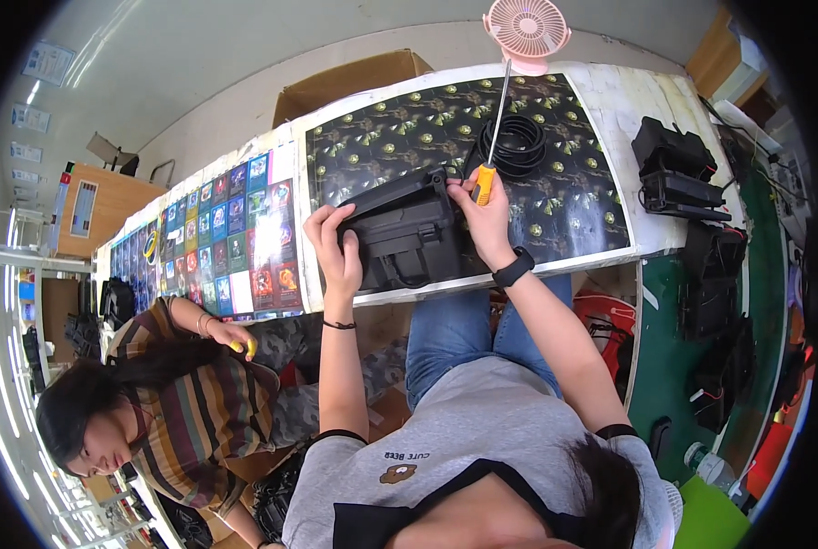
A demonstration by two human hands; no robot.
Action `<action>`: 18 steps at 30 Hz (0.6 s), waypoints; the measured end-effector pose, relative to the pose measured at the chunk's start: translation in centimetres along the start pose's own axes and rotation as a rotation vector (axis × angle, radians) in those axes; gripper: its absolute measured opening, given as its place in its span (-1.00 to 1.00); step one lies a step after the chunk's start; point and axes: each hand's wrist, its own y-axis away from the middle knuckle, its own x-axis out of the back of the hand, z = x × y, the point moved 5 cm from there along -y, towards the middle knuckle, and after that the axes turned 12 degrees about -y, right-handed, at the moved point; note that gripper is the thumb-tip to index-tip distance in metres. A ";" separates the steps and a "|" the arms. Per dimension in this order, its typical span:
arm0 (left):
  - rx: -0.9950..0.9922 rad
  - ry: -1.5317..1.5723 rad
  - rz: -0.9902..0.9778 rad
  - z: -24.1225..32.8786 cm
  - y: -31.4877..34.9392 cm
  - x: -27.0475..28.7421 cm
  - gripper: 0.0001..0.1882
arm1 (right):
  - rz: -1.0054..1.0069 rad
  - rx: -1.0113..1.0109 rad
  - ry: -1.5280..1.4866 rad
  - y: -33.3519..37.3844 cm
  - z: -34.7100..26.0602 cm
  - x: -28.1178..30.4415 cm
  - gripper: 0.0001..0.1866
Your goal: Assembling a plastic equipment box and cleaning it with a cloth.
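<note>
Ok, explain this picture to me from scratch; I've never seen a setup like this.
There's no robot, just a person's bare hands. The single picture comes from a wide fisheye camera worn on their head, looking down, so straight edges look bent.

The left hand holds the left end of a black case; the right hand holds a yellow-handled screwdriver. Beneath is a dark patterned mat, with a coiled black cable on it. A pink fan stands at the far edge. Another person sits to the left.
</note>
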 end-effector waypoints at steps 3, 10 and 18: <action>-0.023 -0.060 0.051 0.9 0.4 0.3 -0.55 | 0.055 -0.064 -0.005 -0.3 0.4 0.0 -0.69; -0.198 -0.276 0.255 2.8 2.2 1.6 -0.59 | 0.026 -0.102 0.025 1.5 -0.6 -0.5 -0.80; 0.010 -0.625 0.617 -1.4 2.9 3.5 -0.71 | 0.038 -0.057 0.120 2.1 -2.8 4.2 -0.89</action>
